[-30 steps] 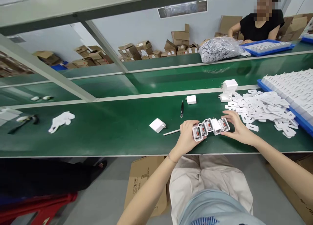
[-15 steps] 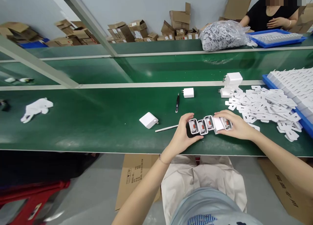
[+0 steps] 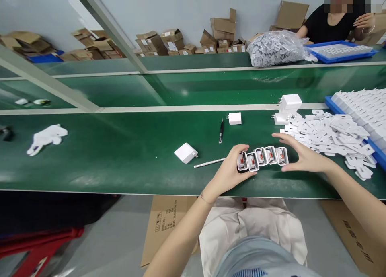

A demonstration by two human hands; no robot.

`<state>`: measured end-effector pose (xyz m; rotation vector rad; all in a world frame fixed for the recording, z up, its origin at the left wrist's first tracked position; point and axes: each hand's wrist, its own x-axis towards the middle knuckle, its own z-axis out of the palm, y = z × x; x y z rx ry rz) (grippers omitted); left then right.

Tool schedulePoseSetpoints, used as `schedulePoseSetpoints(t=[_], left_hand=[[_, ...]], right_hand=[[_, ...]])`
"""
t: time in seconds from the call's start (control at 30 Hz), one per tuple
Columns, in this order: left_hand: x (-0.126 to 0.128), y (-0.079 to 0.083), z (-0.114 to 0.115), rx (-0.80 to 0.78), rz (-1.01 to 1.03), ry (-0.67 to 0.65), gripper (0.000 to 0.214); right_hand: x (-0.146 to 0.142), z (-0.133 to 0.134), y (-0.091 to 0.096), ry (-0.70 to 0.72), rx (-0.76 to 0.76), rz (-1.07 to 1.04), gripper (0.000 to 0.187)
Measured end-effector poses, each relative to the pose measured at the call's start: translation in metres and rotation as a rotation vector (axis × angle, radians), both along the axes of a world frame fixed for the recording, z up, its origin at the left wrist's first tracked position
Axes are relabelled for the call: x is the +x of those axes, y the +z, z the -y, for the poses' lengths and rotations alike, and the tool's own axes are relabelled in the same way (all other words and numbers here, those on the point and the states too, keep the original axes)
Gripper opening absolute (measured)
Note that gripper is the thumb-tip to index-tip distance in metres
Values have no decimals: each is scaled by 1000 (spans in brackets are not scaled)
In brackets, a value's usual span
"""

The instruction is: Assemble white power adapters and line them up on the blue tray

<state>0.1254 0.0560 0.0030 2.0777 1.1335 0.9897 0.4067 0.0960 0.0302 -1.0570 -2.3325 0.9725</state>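
Placing at clock centre, near the front edge of the smooth green bench [image 3: 129, 160], a side-by-side row of five white, rounded-rectangular, open-topped plastic housings [image 3: 261, 157]. Curling the left hand [image 3: 230, 166] partly closed around the nine-o'clock end, holding the endmost housing between thumb and fingers. Spreading the right hand [image 3: 306, 154] wide at three o'clock, having hold of nothing; not showing clearly whether touching. Locating a slim pale rod [image 3: 208, 163] and white block-shaped plastic charger [image 3: 185, 153] at nine, black pointed tweezers [image 3: 221, 132] at ten, and a pile of flat white slotted plates [image 3: 328, 136] between two and three.
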Motion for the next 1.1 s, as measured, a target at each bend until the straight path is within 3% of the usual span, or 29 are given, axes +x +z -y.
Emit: schedulePoseSetpoints(t=[0.07, 0.17, 0.23, 0.37, 0.43, 0.5, 0.6, 0.73, 0.8, 0.97, 1.1], left_hand=[[2, 1, -3, -31, 6, 9, 52], [7, 1, -10, -40, 14, -15, 42], [10, 1, -14, -58, 7, -27, 45], [5, 2, -7, -26, -68, 15, 78], [-4, 6, 2, 29, -105, 94, 81], [-15, 11, 10, 25, -94, 175, 63], [-24, 18, 14, -180, 81, 225, 47], [-13, 22, 11, -605, 431, 137, 63], [-3, 21, 10, -721, 575, 64, 71], [13, 10, 14, -769, 775, 23, 70], [12, -2, 17, -741, 882, -18, 71]], right_hand=[[2, 4, -4, -6, 45, 59, 89], [-7, 5, -14, -50, 137, 53, 57], [-12, 3, -17, -75, 160, 49, 51], [6, 7, 4, -42, 121, 107, 90], [29, 17, 18, -180, 154, 128, 78], [54, 32, 24, -390, 190, 202, 48], [78, 52, 12, -533, 210, 400, 43], [77, 65, -15, -527, 330, 471, 42], [71, 64, -21, -485, 439, 519, 40], [66, 59, -12, -367, 600, 650, 33], [58, 62, 16, -437, 596, 303, 27]])
